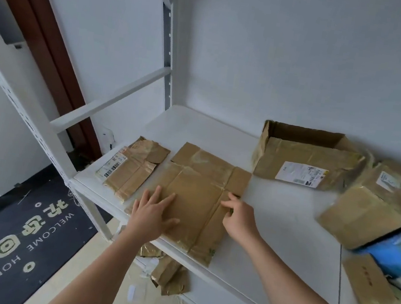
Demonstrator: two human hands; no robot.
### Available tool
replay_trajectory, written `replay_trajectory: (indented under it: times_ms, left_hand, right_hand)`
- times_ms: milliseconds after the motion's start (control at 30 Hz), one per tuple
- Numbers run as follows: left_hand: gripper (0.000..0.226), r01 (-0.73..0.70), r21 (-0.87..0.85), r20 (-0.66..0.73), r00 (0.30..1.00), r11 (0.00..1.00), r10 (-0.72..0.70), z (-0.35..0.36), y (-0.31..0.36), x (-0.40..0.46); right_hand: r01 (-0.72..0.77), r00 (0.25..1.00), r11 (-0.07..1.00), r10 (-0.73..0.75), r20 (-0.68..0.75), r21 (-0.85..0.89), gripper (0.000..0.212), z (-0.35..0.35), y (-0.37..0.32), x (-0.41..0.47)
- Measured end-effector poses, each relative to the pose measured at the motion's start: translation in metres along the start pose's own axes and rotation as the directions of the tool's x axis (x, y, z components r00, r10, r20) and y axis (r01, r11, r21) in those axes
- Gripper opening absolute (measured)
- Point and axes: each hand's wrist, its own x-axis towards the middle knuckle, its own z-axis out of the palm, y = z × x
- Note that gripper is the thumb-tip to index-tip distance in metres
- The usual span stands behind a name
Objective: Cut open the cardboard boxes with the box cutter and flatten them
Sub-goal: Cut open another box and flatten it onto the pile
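A flattened cardboard box (196,192), brown with glossy tape strips, lies on the white shelf board (282,221) and overhangs its front edge. My left hand (153,212) presses flat on the box's left part with fingers spread. At the box's right fold rests my right hand (239,215), index finger stretched onto the cardboard and the other fingers curled round a small dark thing that looks like the box cutter (231,211), mostly hidden. An open box (305,160) lies on its side at the back. A taped box (370,212) stands at the right.
A smaller flattened box (129,170) with a barcode label lies at the shelf's left end. A blue bag (400,252) and a cardboard piece (369,278) crowd the right side. Cardboard scraps (170,273) lie on the floor below, beside a dark doormat (4,240).
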Motion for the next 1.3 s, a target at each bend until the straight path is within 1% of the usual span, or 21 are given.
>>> replay_trajectory:
  times_ms: [100, 133, 233, 333, 400, 533, 567, 600, 633, 700, 767, 800, 867, 967, 1067, 1100, 1167, 1200, 1233, 1300]
  left_hand:
    - [0.085, 0.002, -0.008, 0.024, 1.000, 1.000, -0.002, 0.001, 0.001, -0.003]
    - [0.087, 0.004, 0.000, 0.031, 1.000, 1.000, -0.004, 0.001, 0.003, -0.005]
    - [0.090, 0.033, 0.068, 0.040, 0.999, 0.997, -0.035, -0.004, 0.012, -0.002]
    - [0.078, 0.080, 0.059, 0.031, 0.996, 0.995, -0.082, -0.013, 0.029, 0.007]
    - [0.072, 0.093, 0.046, 0.006, 0.996, 0.995, -0.093, -0.011, 0.035, 0.010]
    - [0.070, 0.113, 0.068, 0.004, 0.993, 0.991, -0.114, -0.005, 0.040, 0.002]
    - [0.071, 0.125, 0.091, 0.010, 0.992, 0.988, -0.127, -0.006, 0.043, 0.000]
    - [0.072, 0.138, 0.118, 0.018, 0.990, 0.983, -0.141, -0.008, 0.047, -0.002]
    - [0.073, 0.146, 0.145, 0.026, 0.988, 0.979, -0.152, -0.010, 0.052, -0.003]
    - [0.069, 0.135, 0.178, 0.033, 0.989, 0.975, -0.143, -0.014, 0.062, -0.003]
    - [0.058, 0.099, 0.174, 0.029, 0.994, 0.980, -0.105, -0.019, 0.073, -0.003]
    - [0.054, 0.076, 0.163, 0.021, 0.997, 0.984, -0.081, -0.022, 0.079, -0.002]
    - [0.052, 0.023, 0.132, -0.008, 1.000, 0.991, -0.022, -0.027, 0.091, 0.002]
    - [0.049, -0.078, 0.082, -0.084, 0.993, 0.994, 0.085, -0.029, 0.107, 0.010]
    - [0.042, -0.148, 0.048, -0.139, 0.978, 0.988, 0.153, -0.024, 0.112, 0.020]
    - [0.044, -0.153, 0.042, -0.122, 0.980, 0.987, 0.158, -0.021, 0.111, 0.023]
    - [0.050, -0.140, 0.047, -0.020, 0.990, 0.989, 0.141, -0.012, 0.104, 0.028]
    - [0.053, -0.136, 0.071, 0.043, 0.990, 0.988, 0.133, -0.007, 0.100, 0.030]
    - [0.057, -0.139, 0.103, 0.092, 0.987, 0.985, 0.130, -0.001, 0.096, 0.031]
    - [0.065, -0.139, 0.131, 0.128, 0.984, 0.982, 0.122, 0.006, 0.091, 0.033]
  right_hand:
    - [0.012, 0.999, 0.994, -0.016, -0.034, -0.113, 0.029, 0.000, -0.002, -0.004]
    - [0.013, 0.999, 0.985, -0.018, -0.028, -0.175, 0.027, 0.001, -0.001, -0.007]
    - [0.031, 0.998, 0.921, -0.009, 0.058, -0.388, 0.044, 0.009, 0.003, -0.013]
    - [0.111, 0.994, 0.826, -0.082, 0.077, -0.553, 0.046, 0.006, 0.003, -0.006]
    - [0.133, 0.990, 0.803, -0.085, 0.109, -0.580, 0.048, 0.003, 0.003, -0.002]
    - [0.138, 0.967, 0.827, 0.006, 0.255, -0.545, 0.059, -0.010, 0.003, -0.008]
    - [0.143, 0.963, 0.837, 0.006, 0.269, -0.528, 0.058, -0.016, 0.002, -0.010]
    - [0.144, 0.970, 0.853, -0.020, 0.244, -0.502, 0.056, -0.023, 0.000, -0.012]
    - [0.141, 0.982, 0.870, -0.064, 0.176, -0.472, 0.052, -0.031, -0.001, -0.014]
    - [0.120, 0.988, 0.888, -0.151, -0.035, -0.444, 0.049, -0.052, -0.003, -0.015]
    - [0.080, 0.954, 0.886, -0.201, -0.223, -0.458, 0.052, -0.075, -0.001, -0.013]
    - [0.051, 0.935, 0.882, -0.207, -0.289, -0.469, 0.055, -0.087, 0.002, -0.010]
    - [-0.026, 0.912, 0.879, -0.174, -0.371, -0.476, 0.064, -0.108, 0.007, -0.001]
    - [-0.123, 0.895, 0.881, -0.100, -0.434, -0.456, 0.074, -0.131, 0.019, 0.019]
    - [-0.139, 0.890, 0.895, -0.075, -0.449, -0.424, 0.085, -0.147, 0.030, 0.041]
    - [-0.147, 0.894, 0.896, -0.061, -0.444, -0.419, 0.088, -0.151, 0.034, 0.047]
    - [-0.191, 0.905, 0.893, 0.000, -0.425, -0.408, 0.093, -0.158, 0.039, 0.058]
    - [-0.217, 0.904, 0.889, 0.027, -0.428, -0.402, 0.090, -0.159, 0.043, 0.062]
    - [-0.236, 0.898, 0.886, 0.041, -0.439, -0.399, 0.080, -0.158, 0.047, 0.066]
    - [-0.244, 0.885, 0.899, 0.053, -0.462, -0.364, 0.048, -0.155, 0.056, 0.070]
